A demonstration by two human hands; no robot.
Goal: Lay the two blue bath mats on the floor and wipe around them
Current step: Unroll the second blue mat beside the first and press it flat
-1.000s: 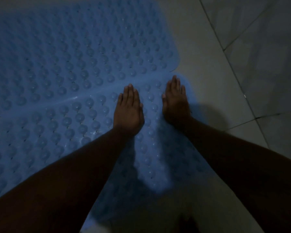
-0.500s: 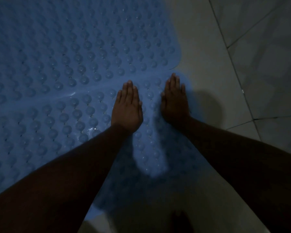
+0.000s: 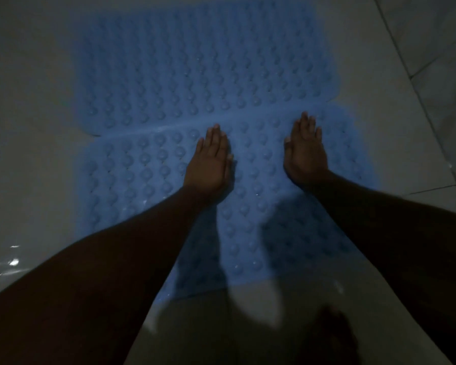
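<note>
Two blue bath mats with raised bumps lie flat on the pale floor, one behind the other. The far mat (image 3: 200,64) fills the upper middle. The near mat (image 3: 142,169) overlaps the far one along a seam just beyond my fingertips. My left hand (image 3: 209,162) presses flat on the near mat, fingers straight and together. My right hand (image 3: 304,151) lies flat on the same mat further right, close to its far right corner. Neither hand holds anything.
Pale floor tiles (image 3: 411,106) with dark grout lines run along the right side. A wet glint shows on the floor (image 3: 13,262) at the lower left. A foot (image 3: 329,335) stands in shadow at the bottom edge, near the mat's front edge.
The view has pulled back and shifted, so both mats' left edges and bare floor on the left now show. My hands have spread further apart on the near mat.
</note>
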